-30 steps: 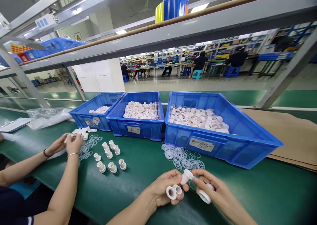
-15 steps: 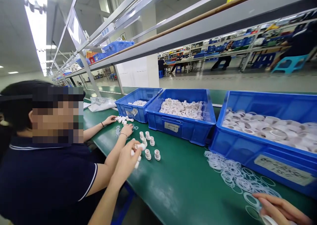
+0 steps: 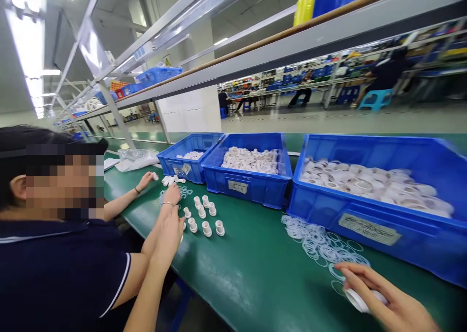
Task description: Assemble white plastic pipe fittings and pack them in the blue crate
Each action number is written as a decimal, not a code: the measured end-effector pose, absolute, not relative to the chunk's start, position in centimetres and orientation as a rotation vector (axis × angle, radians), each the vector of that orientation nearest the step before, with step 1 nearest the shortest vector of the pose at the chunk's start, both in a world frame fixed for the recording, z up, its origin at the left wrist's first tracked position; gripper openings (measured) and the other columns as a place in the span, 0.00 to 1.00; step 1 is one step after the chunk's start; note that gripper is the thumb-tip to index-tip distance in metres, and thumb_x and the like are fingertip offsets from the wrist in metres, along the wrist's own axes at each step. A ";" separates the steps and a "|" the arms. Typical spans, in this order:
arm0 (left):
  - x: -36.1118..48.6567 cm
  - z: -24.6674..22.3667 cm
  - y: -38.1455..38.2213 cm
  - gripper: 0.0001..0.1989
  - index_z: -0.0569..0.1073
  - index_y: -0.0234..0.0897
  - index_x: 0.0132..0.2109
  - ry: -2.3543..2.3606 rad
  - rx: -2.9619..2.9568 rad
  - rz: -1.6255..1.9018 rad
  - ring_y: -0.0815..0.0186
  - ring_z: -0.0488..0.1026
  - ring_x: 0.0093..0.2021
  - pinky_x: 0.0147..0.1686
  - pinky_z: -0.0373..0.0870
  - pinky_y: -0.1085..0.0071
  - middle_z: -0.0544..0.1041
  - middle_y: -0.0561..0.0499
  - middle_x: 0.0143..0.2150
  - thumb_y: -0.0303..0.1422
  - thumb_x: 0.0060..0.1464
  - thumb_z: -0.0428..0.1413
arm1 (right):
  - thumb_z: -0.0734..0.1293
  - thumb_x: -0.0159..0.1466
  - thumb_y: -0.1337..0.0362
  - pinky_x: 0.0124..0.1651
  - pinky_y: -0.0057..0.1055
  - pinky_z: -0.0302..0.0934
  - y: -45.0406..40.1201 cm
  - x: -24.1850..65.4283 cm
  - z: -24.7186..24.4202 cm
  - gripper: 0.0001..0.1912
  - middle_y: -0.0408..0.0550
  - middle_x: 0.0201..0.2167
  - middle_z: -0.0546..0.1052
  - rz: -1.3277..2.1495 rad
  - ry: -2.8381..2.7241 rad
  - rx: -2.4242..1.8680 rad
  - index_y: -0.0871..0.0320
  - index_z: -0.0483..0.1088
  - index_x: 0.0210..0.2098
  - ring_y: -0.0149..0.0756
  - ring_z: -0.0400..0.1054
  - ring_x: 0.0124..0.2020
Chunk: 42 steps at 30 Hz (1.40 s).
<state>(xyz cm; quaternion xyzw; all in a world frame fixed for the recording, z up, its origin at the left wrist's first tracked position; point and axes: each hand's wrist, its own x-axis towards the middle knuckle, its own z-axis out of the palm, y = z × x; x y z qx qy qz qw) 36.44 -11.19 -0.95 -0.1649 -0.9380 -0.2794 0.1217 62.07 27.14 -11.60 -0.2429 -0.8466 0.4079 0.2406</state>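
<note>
Grip of right hand (image 3: pixel 388 295) around white part (image 3: pixel 357 300), left hand (image 3: pixel 170 232) near fittings (image 3: pixel 206 229), hold unclear

- Yellow-and-blue object (image 3: pixel 319 3) on the overhead shelf (image 3: pixel 255 59) — cut off by the top of the view
- Blue basket (image 3: pixel 160 75), farther left on it
- Crumpled clear bag (image 3: pixel 136 160) near a shelf post (image 3: pixel 117 118)
- Turquoise stool (image 3: pixel 375 100) — dark-clad person (image 3: pixel 389 74) seated on it

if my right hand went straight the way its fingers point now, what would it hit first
Probably the near edge of the pile of clear rings, just off the fingertips of your right hand; whether they already touch is unclear.
</note>
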 end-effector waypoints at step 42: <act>46.2 -9.0 10.8 0.22 0.72 0.30 0.46 -2.061 -0.672 -3.755 0.79 0.62 0.15 0.16 0.47 0.77 0.72 0.52 0.33 0.46 0.56 0.60 | 0.65 0.64 0.42 0.25 0.26 0.61 26.5 62.8 -7.2 0.21 0.43 0.27 0.70 1.805 -1.955 -0.897 0.54 0.73 0.35 0.32 0.64 0.26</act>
